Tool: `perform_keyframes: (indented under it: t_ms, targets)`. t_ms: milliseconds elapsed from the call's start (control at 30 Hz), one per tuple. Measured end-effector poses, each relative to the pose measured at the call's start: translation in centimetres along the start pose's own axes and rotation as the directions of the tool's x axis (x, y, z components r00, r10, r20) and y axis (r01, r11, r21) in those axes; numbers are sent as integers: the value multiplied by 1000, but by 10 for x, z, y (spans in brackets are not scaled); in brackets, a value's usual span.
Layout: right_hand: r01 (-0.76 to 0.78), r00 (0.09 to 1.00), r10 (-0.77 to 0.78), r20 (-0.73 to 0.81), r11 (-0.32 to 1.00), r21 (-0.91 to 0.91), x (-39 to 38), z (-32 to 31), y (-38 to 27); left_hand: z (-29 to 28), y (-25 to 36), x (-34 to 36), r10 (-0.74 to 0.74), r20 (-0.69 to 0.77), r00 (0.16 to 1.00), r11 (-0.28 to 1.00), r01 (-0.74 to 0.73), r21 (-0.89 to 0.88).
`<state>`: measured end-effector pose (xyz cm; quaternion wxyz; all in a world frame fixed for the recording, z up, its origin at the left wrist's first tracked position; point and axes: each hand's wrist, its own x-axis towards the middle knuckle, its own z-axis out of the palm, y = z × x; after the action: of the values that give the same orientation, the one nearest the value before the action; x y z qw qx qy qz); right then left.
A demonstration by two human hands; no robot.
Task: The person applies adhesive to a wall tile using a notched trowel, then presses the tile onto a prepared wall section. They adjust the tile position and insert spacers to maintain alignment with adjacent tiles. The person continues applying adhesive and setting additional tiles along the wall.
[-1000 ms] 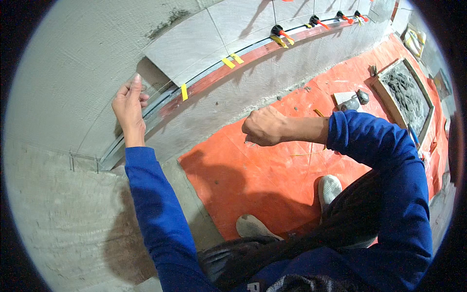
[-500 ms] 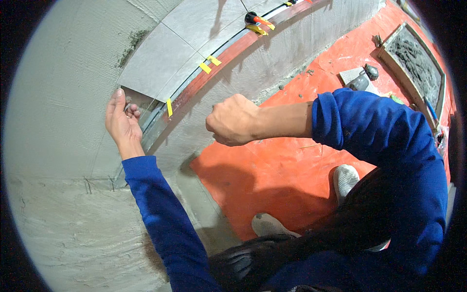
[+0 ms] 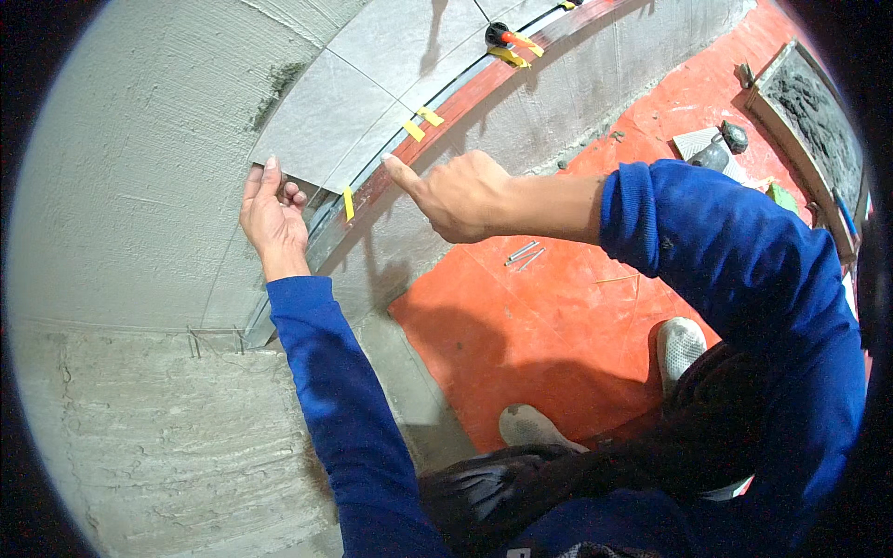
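Note:
My left hand (image 3: 277, 223) is palm up at the cut end of a pale grey tile (image 3: 326, 116), with its fingers curled close to the tile's lower corner. Whatever those fingers pinch is too small to make out. My right hand (image 3: 465, 195) points its forefinger at the curved reddish edging strip (image 3: 442, 121), while the other fingers are folded under and hidden from view. Short pieces of yellow tape (image 3: 349, 205) cross the edging. Farther along, a black clamp with an orange handle (image 3: 502, 37) sits on the rim.
Rough grey mortar (image 3: 158, 177) covers the wall at left. Orange sheeting (image 3: 539, 325) lies on the floor, with several thin metal rods (image 3: 524, 253) on it. At the right stand a trough of wet mortar (image 3: 809, 112) and a dark grey bottle-like object (image 3: 712, 153).
My right forefinger has stretched out from a fist toward the edging strip. My left hand stays by the tile's end. The whole view has shifted slightly, and the metal rods have come into sight.

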<state>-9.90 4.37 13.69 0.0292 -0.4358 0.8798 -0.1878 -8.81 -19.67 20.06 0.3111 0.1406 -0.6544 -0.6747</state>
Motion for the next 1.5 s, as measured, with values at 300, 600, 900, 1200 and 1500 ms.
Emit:
perform_keyframes:
  t_ms: [300, 600, 900, 1200, 1500]
  targets:
    - [-45, 999, 44, -26, 997, -64, 22, 14, 8, -3, -1, 4, 13, 40, 999, 1000, -14, 3]
    - [-83, 995, 81, -51, 996, -38, 33, 16, 11, -1, -2, 5, 24, -4, 1000, 999, -24, -25]
    - [-90, 996, 89, -21, 995, -34, 34, 17, 9, -2, -3, 8, 27, 1, 1000, 999, -27, -40]
    - [-97, 995, 97, -2, 995, -27, 35, 14, 5, -7, -4, 11, 6, 36, 999, 1000, -5, -29]
    - [-118, 991, 120, 54, 992, -38, 37, 13, 4, -6, -5, 10, 22, 32, 999, 999, -21, -47]
